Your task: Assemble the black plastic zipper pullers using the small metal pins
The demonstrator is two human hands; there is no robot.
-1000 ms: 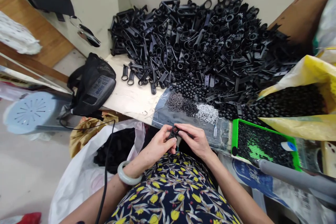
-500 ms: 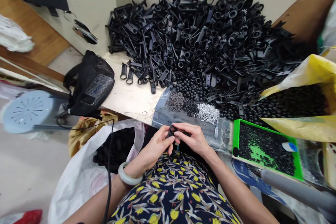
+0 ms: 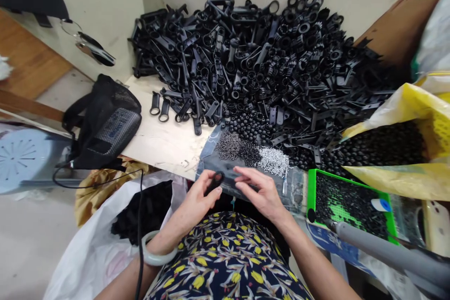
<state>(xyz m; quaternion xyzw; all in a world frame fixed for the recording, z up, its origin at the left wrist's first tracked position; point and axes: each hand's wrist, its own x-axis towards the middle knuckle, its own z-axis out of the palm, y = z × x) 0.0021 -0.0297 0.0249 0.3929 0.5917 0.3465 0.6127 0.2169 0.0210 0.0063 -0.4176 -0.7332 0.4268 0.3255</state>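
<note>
Head view: left hand (image 3: 197, 200) has its fingers clamped on the black part (image 3: 217, 179), held in front of and left of the pins (image 3: 274, 161). Right hand (image 3: 262, 193) just in front of the pins, fingers apart, nothing seen between them. Screws (image 3: 228, 145) left of the pins, tray (image 3: 311, 194) to their right. To handle it well, I'd pinch the part by its side, leave its opening unobstructed, and avoid brushing the pins so none scatter

Gap between hands (image 3: 198, 200) (image 3: 266, 195), black heap (image 3: 242, 63) beyond
</note>
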